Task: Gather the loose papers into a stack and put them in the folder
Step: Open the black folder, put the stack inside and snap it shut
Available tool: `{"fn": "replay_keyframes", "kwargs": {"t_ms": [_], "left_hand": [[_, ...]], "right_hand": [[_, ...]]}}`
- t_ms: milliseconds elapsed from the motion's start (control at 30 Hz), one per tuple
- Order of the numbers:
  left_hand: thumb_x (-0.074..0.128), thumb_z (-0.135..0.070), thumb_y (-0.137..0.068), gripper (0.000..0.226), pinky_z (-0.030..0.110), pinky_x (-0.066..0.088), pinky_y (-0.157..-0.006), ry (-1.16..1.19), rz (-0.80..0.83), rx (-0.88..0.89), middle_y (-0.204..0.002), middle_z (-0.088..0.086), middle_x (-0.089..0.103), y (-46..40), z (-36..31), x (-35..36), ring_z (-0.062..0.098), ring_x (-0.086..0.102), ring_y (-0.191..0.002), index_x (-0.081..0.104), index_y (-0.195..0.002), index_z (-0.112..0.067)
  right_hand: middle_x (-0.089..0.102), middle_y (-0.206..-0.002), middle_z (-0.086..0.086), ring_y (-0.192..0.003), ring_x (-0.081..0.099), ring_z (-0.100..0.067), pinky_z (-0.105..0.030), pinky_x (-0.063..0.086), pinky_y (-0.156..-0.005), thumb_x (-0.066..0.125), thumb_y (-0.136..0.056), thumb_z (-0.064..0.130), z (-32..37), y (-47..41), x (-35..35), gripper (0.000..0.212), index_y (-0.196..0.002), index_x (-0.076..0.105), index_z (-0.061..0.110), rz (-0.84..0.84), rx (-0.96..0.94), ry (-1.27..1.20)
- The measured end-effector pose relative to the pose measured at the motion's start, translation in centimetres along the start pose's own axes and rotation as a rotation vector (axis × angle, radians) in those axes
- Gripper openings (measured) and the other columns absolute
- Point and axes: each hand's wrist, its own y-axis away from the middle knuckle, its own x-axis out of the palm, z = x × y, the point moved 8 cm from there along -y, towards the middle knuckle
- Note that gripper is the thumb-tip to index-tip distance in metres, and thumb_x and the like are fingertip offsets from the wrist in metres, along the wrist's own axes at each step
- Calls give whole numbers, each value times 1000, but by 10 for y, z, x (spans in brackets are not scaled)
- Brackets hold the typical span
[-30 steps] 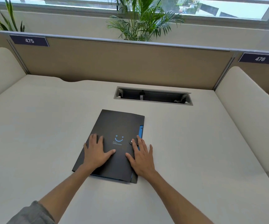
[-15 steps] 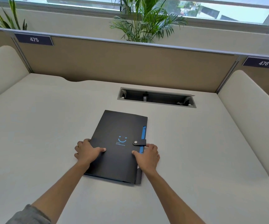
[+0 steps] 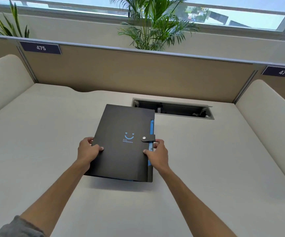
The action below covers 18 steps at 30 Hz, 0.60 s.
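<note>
A black folder (image 3: 121, 156) with a blue smile print is closed, its snap strap fastened over the right edge. It is lifted off the cream desk (image 3: 44, 151) and casts a shadow below its near edge. My left hand (image 3: 87, 150) grips its left edge, thumb on the cover. My right hand (image 3: 157, 153) grips the right edge just below the strap, thumb on top. Blue inner dividers show along the right side. No loose papers are in view.
An open cable tray slot (image 3: 172, 109) lies in the desk behind the folder, partly covered by its far corner. Tan partition panels (image 3: 138, 74) close the back, cream dividers stand at both sides, and a palm plant (image 3: 155, 26) rises behind.
Both hands went from lying flat on the cover to gripping the folder's side edges. The strap is now snapped shut, and the folder has risen off the desk and moved away from me.
</note>
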Motion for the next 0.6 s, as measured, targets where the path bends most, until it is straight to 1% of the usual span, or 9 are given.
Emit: {"fn": "replay_keyframes", "kwargs": {"t_ms": [200, 300, 400, 433, 500, 533, 600], "left_hand": [[69, 4, -77, 50, 37, 48, -85, 21, -20, 6, -108, 9, 60, -38, -9, -21, 28, 58, -98, 56, -124, -7], [66, 5, -78, 49, 36, 47, -85, 25, -30, -5, -108, 9, 60, -60, -7, -32, 27, 57, -98, 56, -125, -5], [62, 5, -80, 47, 35, 46, -82, 16, -25, -20, -114, 13, 62, -79, 0, -41, 27, 57, -97, 55, -126, -4], [61, 5, -81, 46, 35, 46, -82, 3, -26, -20, -115, 14, 63, -84, 3, -43, 28, 58, -97, 56, -125, -4], [60, 3, -81, 43, 39, 49, -86, -61, -33, -12, -115, 15, 65, -93, 8, -47, 31, 60, -100, 58, -123, -4], [60, 1, -81, 42, 42, 49, -91, -116, -39, -5, -115, 16, 65, -96, 11, -49, 33, 60, -103, 58, -122, -5], [61, -3, -81, 41, 50, 47, -98, -230, -36, 1, -120, 16, 63, -103, 16, -50, 37, 57, -112, 59, -122, -4]], "right_hand": [[55, -104, 2, -97, 56, -18, -32, 49, -87, 79, -76, 16, 33, -30, 29, 63, -130, 47, 13, 38, -27, 1], [55, -107, -1, -102, 56, -20, -33, 50, -91, 80, -76, 14, 44, -42, 49, 67, -134, 47, 12, 106, -18, -35], [54, -106, -3, -100, 55, -20, -31, 48, -84, 80, -75, 12, 51, -51, 71, 63, -130, 50, 10, 160, -35, -11], [55, -107, -6, -101, 55, -23, -34, 50, -85, 81, -74, 13, 53, -54, 79, 59, -126, 52, 9, 174, -40, 20], [55, -113, -13, -106, 56, -30, -44, 52, -91, 81, -74, 17, 54, -59, 96, 54, -119, 54, 7, 197, -51, 125], [54, -116, -14, -109, 55, -31, -46, 51, -94, 80, -75, 21, 54, -61, 104, 53, -119, 53, 7, 203, -59, 193], [53, -122, -12, -114, 54, -29, -45, 49, -96, 76, -78, 28, 51, -62, 117, 56, -125, 51, 10, 199, -73, 326]]}}
